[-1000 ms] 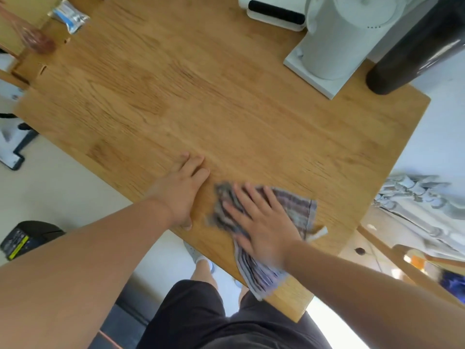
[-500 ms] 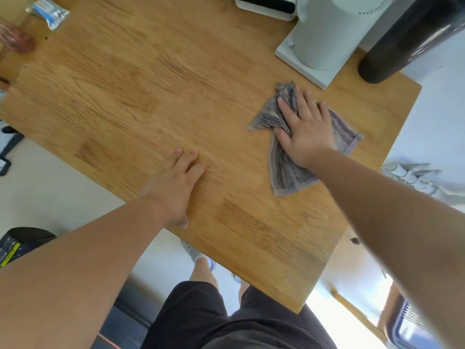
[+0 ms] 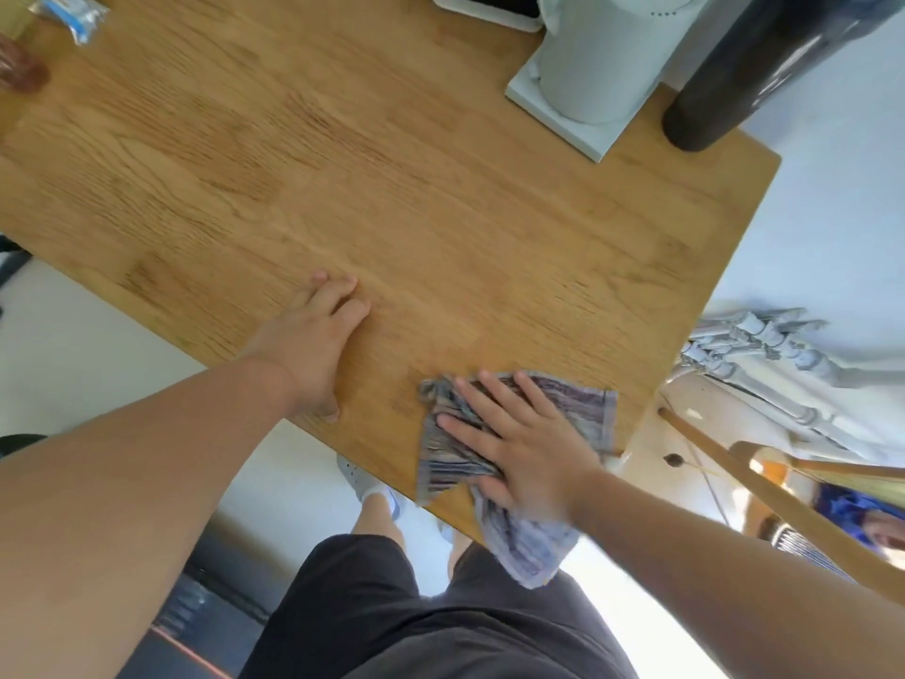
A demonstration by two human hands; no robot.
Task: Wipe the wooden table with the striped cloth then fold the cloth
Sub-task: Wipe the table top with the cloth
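My right hand [image 3: 519,448] lies flat on the striped cloth [image 3: 494,448] at the near edge of the wooden table [image 3: 392,188], fingers [image 3: 494,396] spread and pressing the bunched fabric down; nothing is pinched. The cloth shows beyond my fingertips and to either side of the palm, and one end of it hangs off the table edge below my wrist. My left hand [image 3: 313,345] rests palm down on bare wood just beside the cloth, not touching it, fingers held close together, thumb at the table edge. Both forearms reach in from the near side. At the far side of the table from the cloth stand a white appliance on a square base [image 3: 587,85] and a dark cylinder [image 3: 744,71]; a small blue-and-white packet [image 3: 73,12] lies at the far left corner. Past the table's right edge, a pale wall and a white radiator [image 3: 764,365]. Below the edge, dark shorts [image 3: 421,615] and a shoe [image 3: 362,477] on pale floor.
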